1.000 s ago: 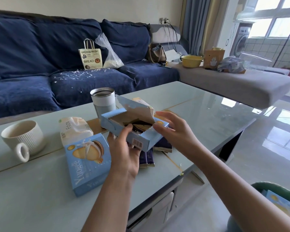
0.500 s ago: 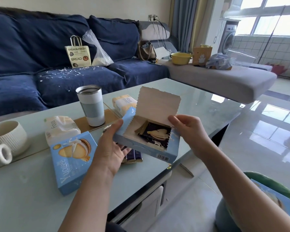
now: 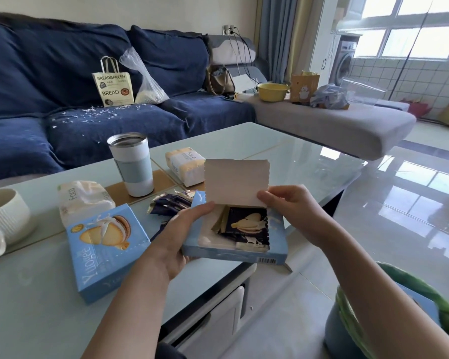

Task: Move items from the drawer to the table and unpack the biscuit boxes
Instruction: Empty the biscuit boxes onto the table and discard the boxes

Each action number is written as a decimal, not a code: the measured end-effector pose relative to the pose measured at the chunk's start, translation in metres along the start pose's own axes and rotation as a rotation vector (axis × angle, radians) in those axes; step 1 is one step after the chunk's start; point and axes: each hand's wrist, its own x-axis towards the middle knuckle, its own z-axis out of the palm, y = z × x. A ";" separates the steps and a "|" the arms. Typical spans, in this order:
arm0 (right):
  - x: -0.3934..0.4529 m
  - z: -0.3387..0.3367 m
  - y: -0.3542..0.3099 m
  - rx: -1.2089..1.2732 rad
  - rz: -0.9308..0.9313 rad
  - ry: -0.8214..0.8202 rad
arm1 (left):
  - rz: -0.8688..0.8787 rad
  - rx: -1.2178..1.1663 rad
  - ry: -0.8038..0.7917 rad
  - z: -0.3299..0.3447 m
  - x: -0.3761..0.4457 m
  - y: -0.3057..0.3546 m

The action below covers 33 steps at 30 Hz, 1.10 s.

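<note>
Above the worktop (image 3: 244, 141) edge, left hand (image 3: 182, 237) grips the open box (image 3: 233, 252), right hand (image 3: 288, 203) pinches its flap (image 3: 236, 182); tilting forward could spill the packets (image 3: 246, 224) floorward.

a white ribbed mug (image 3: 3, 218) sits at the tabletop's left edge; a steel-rimmed tumbler (image 3: 131, 164) stands nearer its far edge, by the blue sofa (image 3: 62, 81).

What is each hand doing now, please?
Left hand: closed on the left side of the opened light blue cardboard biscuit box.
Right hand: pinching the box's raised torn flap, keeping it open.
</note>
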 end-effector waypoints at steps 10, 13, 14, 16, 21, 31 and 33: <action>0.001 0.022 -0.001 -0.177 -0.031 0.281 | 0.154 -0.063 0.362 -0.001 0.014 -0.005; -0.004 0.030 -0.008 -0.287 -0.098 0.408 | 0.174 -0.088 0.441 -0.004 0.019 -0.006; -0.006 0.031 -0.010 -0.328 -0.138 0.399 | 0.189 -0.101 0.459 -0.004 0.019 -0.006; -0.011 0.036 -0.014 -0.411 -0.202 0.294 | 0.213 -0.126 0.491 -0.005 0.020 -0.006; -0.022 0.056 -0.019 -0.590 -0.236 0.056 | 0.303 -0.083 0.553 0.006 0.015 -0.007; -0.011 0.080 -0.005 -0.919 -0.035 -0.014 | 0.508 0.095 0.569 0.031 0.005 -0.017; -0.010 0.079 -0.004 -0.965 -0.063 -0.034 | 0.516 0.093 0.578 0.033 0.004 -0.015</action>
